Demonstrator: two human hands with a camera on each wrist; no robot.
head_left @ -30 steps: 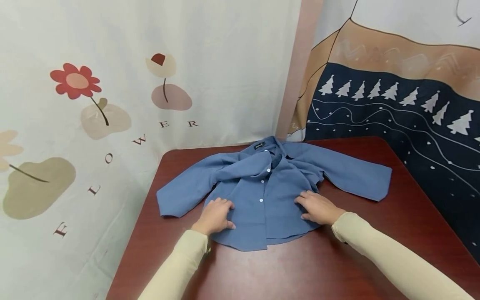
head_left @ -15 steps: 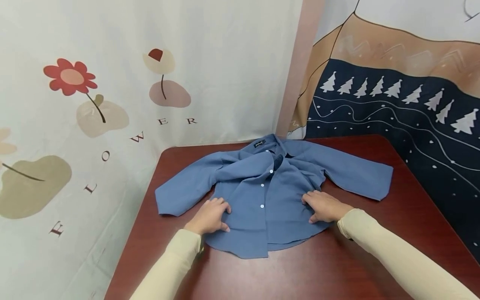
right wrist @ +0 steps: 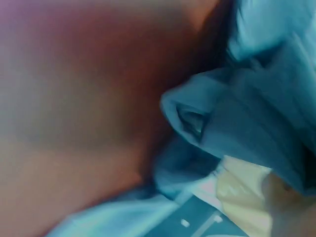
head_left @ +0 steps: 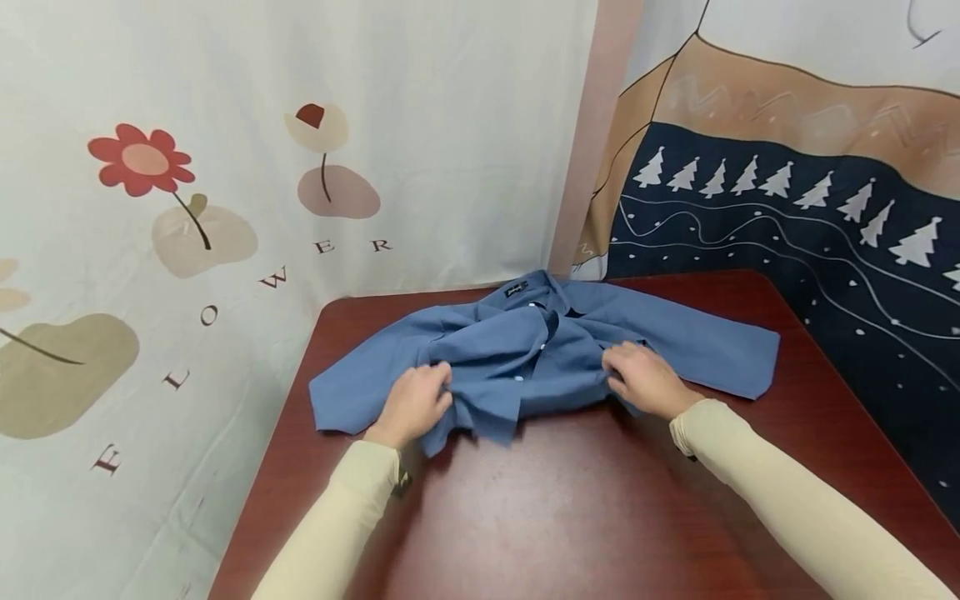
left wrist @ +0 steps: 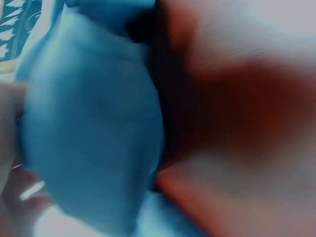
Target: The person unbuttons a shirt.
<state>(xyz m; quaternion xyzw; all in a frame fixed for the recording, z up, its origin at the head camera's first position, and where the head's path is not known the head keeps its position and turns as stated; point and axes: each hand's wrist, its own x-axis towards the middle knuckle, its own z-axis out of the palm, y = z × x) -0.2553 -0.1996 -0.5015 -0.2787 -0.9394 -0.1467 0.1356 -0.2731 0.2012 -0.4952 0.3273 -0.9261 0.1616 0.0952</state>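
Note:
A blue long-sleeved button-up shirt (head_left: 491, 342) lies front up, its collar toward the back of the table and both sleeves spread outward. Its lower part is raised and bunched, with the hem hanging toward the near side. My left hand (head_left: 415, 402) pinches the left side of the shirt body. On the opposite side, my right hand (head_left: 647, 381) grips the cloth at about the same height. Blurred folds of the shirt (left wrist: 94, 118) fill the left wrist view beside the fingers (left wrist: 10, 128). In the right wrist view, rumpled shirt cloth (right wrist: 266, 108) hangs close to my fingers (right wrist: 289, 202).
The dark red wooden table (head_left: 540, 517) has rounded far corners. Directly behind it hangs a white curtain (head_left: 465, 150) printed with flowers and letters. A navy and tan curtain (head_left: 750, 217) with white trees stands along the right side.
Both hands were spread on the lower shirt front. Now they grip its sides and have moved up the table, lifting the hem and bunching the lower body.

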